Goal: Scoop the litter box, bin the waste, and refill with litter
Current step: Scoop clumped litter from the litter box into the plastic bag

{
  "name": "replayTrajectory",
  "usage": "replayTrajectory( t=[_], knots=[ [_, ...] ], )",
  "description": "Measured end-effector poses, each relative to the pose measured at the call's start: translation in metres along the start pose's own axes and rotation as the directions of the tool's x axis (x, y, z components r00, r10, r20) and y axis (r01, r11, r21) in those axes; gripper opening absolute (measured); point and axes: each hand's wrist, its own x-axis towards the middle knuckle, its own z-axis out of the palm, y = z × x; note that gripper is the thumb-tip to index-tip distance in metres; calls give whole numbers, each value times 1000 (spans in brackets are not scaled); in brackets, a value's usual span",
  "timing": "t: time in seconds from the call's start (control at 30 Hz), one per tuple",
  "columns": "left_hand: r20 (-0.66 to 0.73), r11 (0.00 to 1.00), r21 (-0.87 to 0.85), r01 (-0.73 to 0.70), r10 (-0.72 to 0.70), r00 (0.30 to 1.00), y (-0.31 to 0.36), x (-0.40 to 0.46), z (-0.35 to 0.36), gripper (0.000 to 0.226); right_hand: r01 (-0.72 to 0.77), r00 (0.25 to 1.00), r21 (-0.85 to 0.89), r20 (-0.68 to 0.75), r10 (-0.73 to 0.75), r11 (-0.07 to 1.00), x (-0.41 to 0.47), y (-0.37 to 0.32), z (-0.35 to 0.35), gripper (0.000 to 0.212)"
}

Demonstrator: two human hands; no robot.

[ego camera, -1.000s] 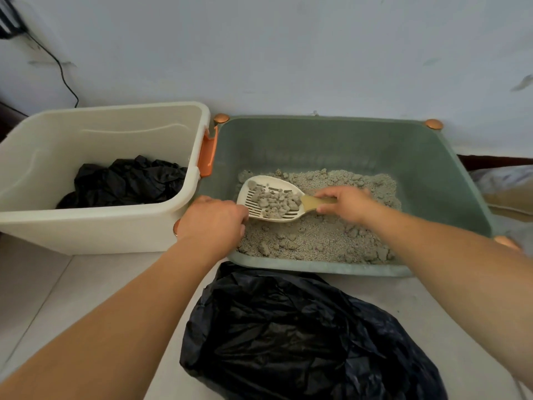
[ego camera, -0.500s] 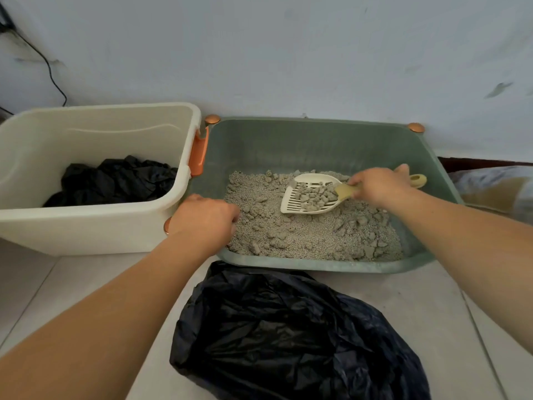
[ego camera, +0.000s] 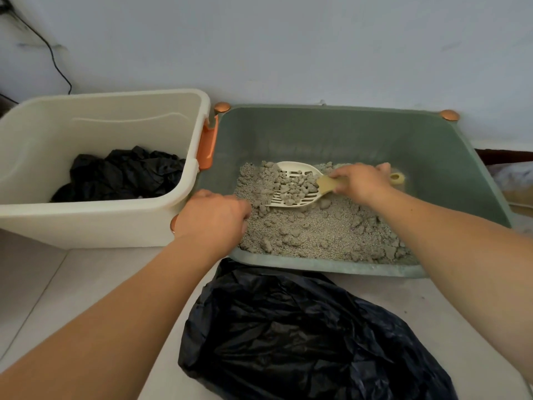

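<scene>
A green litter box stands against the wall, its floor covered with grey litter and clumps. My right hand grips the tan handle of a cream slotted scoop, whose bowl holds several grey clumps just above the litter. My left hand grips the box's near left corner rim. A black plastic bag lies crumpled on the floor in front of the box.
A cream plastic bin with an orange handle stands left of the litter box, with a crumpled black bag inside it. A black cable runs down the wall at far left. Pale tiles cover the floor.
My right hand swept the scoop from the box's left side to the right, then brought it back toward the middle with clumps in it. My left hand stayed on the corner rim.
</scene>
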Motion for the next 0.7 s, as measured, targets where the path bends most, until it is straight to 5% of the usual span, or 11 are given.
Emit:
replayTrajectory(
  t=[0.3, 0.5, 0.7],
  knots=[
    [-31, 996, 89, -9, 11, 999, 6, -4, -10, 26, 23, 996, 196, 83, -40, 980, 17, -32, 15, 41],
    [-46, 996, 88, -1, 5, 999, 8, -3, -10, 26, -75, 986, 508, 167, -13, 858, 26, -28, 40, 42],
    [-57, 997, 73, 11, -6, 998, 9, -3, -9, 24, -66, 988, 544, 152, -21, 837, 21, -27, 45, 41]
  ],
)
